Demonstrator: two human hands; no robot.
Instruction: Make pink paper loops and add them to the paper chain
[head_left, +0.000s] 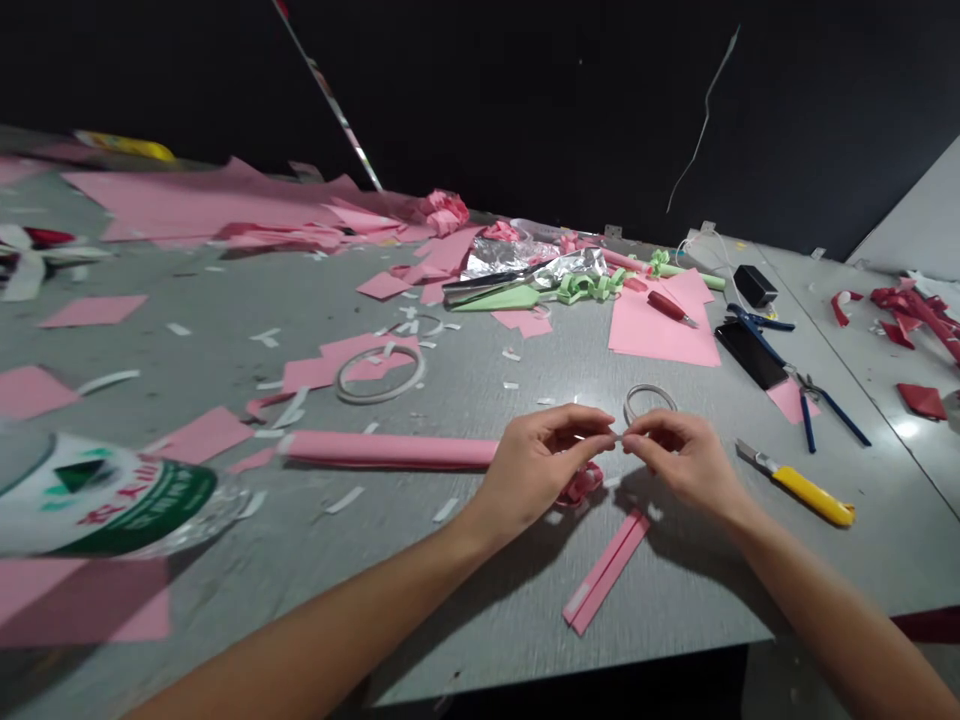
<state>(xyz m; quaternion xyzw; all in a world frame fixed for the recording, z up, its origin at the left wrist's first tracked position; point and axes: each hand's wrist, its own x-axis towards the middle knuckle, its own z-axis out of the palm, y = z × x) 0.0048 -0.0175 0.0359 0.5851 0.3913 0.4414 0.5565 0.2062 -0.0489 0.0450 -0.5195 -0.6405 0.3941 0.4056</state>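
Note:
My left hand [534,462] and my right hand [686,455] meet above the table, thumb and forefinger pinched on each. Something tiny and pale shows between the fingertips; I cannot make out what it is. Behind the left hand lies a rolled pink paper tube [390,450], its right end hidden. A dark pink curled paper piece [583,486] shows partly beneath the left fingers. Below the hands rests a folded pink paper strip [607,575] with a whitish patch at its near end. Just behind the right fingers is a thin grey ring [649,388].
To the right lie a yellow utility knife [814,495] with its blade out, blue-handled pliers [829,405] and a black phone [752,352]. A plastic bottle [135,495] lies at left. Pink sheets [664,330], foil [517,255] and white scraps litter the table before a black wall.

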